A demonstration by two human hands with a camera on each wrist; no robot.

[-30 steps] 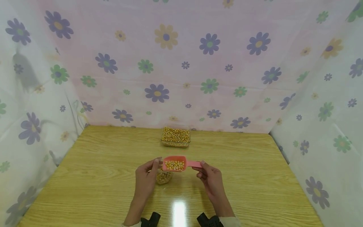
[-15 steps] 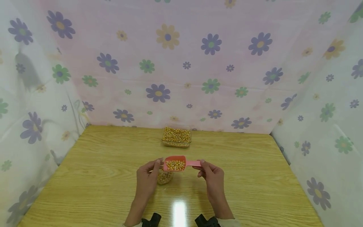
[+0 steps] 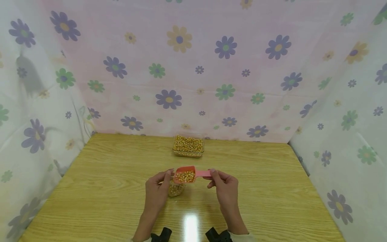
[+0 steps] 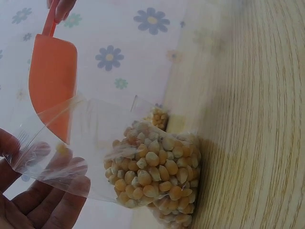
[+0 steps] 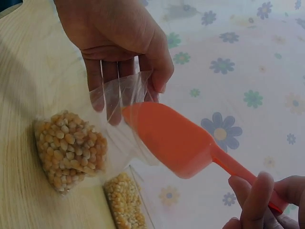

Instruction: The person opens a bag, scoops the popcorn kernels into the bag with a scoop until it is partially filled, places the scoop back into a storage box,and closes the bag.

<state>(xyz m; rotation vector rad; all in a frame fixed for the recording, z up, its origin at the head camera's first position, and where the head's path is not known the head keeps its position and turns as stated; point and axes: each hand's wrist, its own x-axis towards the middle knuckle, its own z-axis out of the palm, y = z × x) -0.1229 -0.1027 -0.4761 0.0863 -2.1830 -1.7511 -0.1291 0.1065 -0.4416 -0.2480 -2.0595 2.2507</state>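
My right hand point(image 3: 227, 188) grips the handle of an orange-pink scoop point(image 5: 174, 143) that carries corn kernels point(image 3: 185, 176). Between the thumb and fingers of my left hand point(image 3: 158, 186) the top edge of a clear plastic bag point(image 4: 90, 167) is pinched. Corn fills the bag's lower part, which rests on the table. In both wrist views the scoop's front end reaches inside the bag's mouth. A single kernel point(image 4: 62, 149) shows in the upper bag near the left fingers. From the head view the scoop and left hand partly hide the bag.
Behind the hands, a clear rectangular container point(image 3: 188, 154) of corn kernels stands near the back of the wooden table point(image 3: 121, 161). Flower-printed cloth point(image 3: 199, 77) hangs at the back and along both sides.
My right hand and the scoop have shifted slightly left, bringing the scoop closer to the left hand and over the bag. The left hand stays nearly in place.
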